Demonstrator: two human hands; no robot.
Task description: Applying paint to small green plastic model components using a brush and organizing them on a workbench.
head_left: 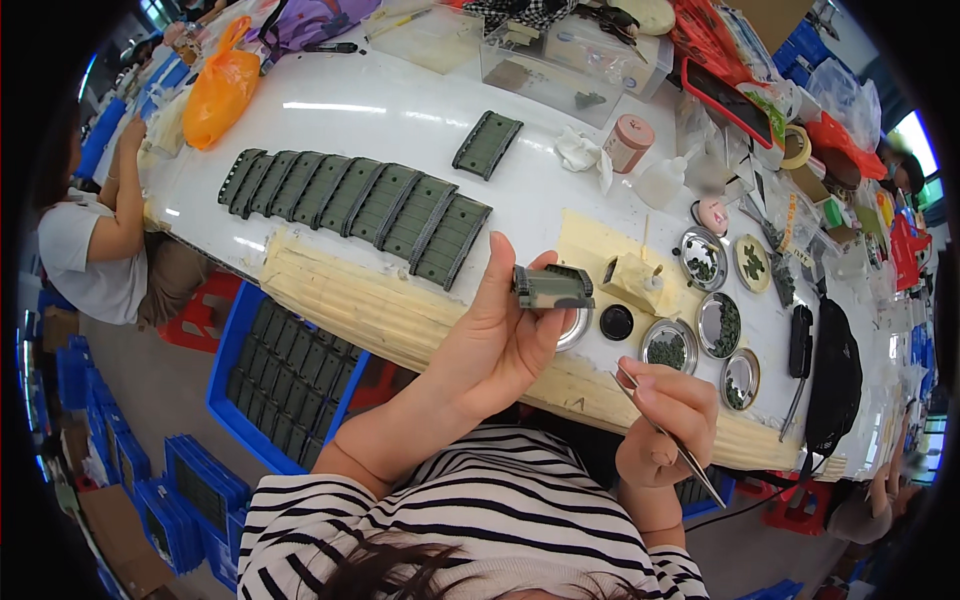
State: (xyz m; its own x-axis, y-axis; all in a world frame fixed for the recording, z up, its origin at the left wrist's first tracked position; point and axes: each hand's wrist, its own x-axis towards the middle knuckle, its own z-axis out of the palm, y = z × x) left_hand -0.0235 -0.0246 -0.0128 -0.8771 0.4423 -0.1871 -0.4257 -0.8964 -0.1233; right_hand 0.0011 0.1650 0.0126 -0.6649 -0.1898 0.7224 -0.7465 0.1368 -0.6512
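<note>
My left hand [490,335] is raised over the table's front edge, its thumb and fingers closed round a small green camouflage plastic model part [556,292]. To its right, my right hand [668,415] pinches a pair of metal tweezers [672,438], tips pointing up and left toward the part but apart from it. Round metal dishes [669,345] of tiny green pieces stand beyond my right hand. Near them are a small black round lid or pot [616,322] and a yellow block [640,280] with a thin stick upright in it.
A row of similar green parts [370,200] lies on the white table [330,125], one more [487,145] apart. Below left is a blue crate [225,375] of such parts. Clear boxes [560,75], a pink roll [629,143] and a black pouch [835,375] sit around. Another person [100,230] sits left.
</note>
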